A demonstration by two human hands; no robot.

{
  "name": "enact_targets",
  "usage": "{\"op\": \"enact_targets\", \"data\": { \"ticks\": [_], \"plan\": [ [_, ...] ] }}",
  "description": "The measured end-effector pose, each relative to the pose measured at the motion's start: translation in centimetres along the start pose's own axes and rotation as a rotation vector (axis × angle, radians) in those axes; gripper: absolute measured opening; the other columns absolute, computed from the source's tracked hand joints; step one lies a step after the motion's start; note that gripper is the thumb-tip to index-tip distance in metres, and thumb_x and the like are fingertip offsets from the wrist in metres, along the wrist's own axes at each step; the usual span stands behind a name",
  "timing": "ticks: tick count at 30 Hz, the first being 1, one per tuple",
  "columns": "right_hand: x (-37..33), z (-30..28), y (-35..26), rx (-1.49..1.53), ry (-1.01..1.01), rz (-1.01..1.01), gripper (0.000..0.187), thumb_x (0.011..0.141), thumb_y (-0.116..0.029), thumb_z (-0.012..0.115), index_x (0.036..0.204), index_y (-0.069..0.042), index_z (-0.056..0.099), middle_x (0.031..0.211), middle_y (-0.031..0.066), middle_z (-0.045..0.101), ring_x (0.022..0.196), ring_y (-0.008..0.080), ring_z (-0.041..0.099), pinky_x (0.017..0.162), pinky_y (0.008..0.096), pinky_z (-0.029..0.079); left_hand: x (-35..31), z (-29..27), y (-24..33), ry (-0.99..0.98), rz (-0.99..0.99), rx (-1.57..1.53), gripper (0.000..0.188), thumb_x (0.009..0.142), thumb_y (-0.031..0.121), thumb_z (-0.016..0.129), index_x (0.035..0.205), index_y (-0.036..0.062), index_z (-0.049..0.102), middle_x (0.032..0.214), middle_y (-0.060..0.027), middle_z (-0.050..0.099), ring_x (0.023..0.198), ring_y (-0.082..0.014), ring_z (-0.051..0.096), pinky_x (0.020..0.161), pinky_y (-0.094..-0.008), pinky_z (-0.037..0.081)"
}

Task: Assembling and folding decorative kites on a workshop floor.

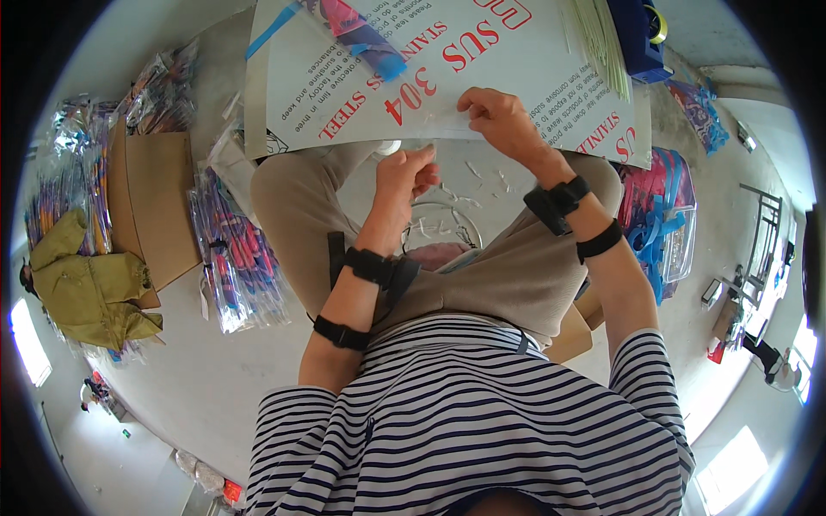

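Closest in, our striped shirt (465,413) fills the lower frame; both forearms carry black straps; knees in beige trousers (516,275) spread above a round clear lid (443,228) on the floor; our left hand (404,176) sits curled, fingertips pinched together, whatever it holds too small to tell; our right hand (503,120) is just beside it, fingers bent, pinching a thin clear plastic sleeve (430,112) at the near edge of the white printed board (533,60); further out, a blue-and-pink packet (366,34) lies on that board; bundles of wrapped packets (232,258) and a cardboard box (155,206) sit to our left; a clear bin of blue strips (662,224) to our right.
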State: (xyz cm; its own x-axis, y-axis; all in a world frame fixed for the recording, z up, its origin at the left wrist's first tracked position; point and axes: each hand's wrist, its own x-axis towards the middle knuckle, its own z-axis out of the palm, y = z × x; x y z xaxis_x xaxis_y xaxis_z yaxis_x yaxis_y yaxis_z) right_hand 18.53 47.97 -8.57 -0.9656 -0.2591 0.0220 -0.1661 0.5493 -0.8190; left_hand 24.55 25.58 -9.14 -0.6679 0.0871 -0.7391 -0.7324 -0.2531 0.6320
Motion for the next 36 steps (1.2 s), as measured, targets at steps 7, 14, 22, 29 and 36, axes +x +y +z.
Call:
{"op": "enact_targets", "data": {
  "ticks": [7,14,22,29,36],
  "plan": [
    [-0.7,-2.4,-0.6,0.193,-0.037,0.200,0.032,0.080,0.007,0.066,0.110,-0.005,0.064,0.082,0.0009,0.061,0.075,0.0089,0.056,0.072,0.0267,0.050,-2.5,-1.9,0.9,0.065,0.475,0.342,0.016,0.086,0.014,0.079,0.088,0.0088,0.064,0.083,-0.0025,0.069,0.076,-0.0117,0.069,0.066,-0.0240,0.048],
    [-3.8,-0.2,-3.0,-0.122,-0.082,-0.092,0.042,0.072,0.009,0.067,0.110,-0.010,0.066,0.093,0.0075,0.060,0.080,0.0225,0.060,0.073,0.0347,0.052,-2.9,-1.8,0.5,-0.006,0.117,-0.102,0.016,0.087,-0.002,0.072,0.094,0.0038,0.058,0.093,-0.0126,0.073,0.086,-0.0217,0.074,0.071,-0.0279,0.056],
    [-3.3,2.9,-2.4,-0.230,-0.007,-0.323,0.032,0.072,0.009,0.071,0.097,-0.011,0.068,0.090,0.0078,0.054,0.086,0.0290,0.060,0.075,0.0390,0.051,-3.7,-1.8,-0.5,-0.098,0.137,-0.300,0.024,0.088,-0.007,0.066,0.099,0.0064,0.049,0.112,-0.0212,0.069,0.101,-0.0325,0.073,0.088,-0.0420,0.062],
    [-2.8,2.6,-1.8,-0.097,-0.017,-0.216,0.016,0.078,0.005,0.069,0.088,-0.006,0.064,0.090,0.0075,0.058,0.082,0.0287,0.061,0.071,0.0390,0.050,-3.9,-2.6,-0.1,-0.105,0.140,-0.355,0.024,0.087,-0.004,0.068,0.099,0.0073,0.050,0.111,-0.0181,0.070,0.103,-0.0299,0.071,0.088,-0.0428,0.061],
    [-2.2,1.2,-1.9,-0.146,0.004,-0.145,0.013,0.081,0.004,0.069,0.090,-0.005,0.064,0.089,0.0089,0.060,0.078,0.0276,0.062,0.068,0.0363,0.050,-1.6,-4.4,4.5,0.081,0.449,0.051,0.024,0.083,-0.003,0.073,0.098,0.0048,0.056,0.105,-0.0119,0.069,0.090,-0.0208,0.069,0.080,-0.0327,0.056]
  ]
}}
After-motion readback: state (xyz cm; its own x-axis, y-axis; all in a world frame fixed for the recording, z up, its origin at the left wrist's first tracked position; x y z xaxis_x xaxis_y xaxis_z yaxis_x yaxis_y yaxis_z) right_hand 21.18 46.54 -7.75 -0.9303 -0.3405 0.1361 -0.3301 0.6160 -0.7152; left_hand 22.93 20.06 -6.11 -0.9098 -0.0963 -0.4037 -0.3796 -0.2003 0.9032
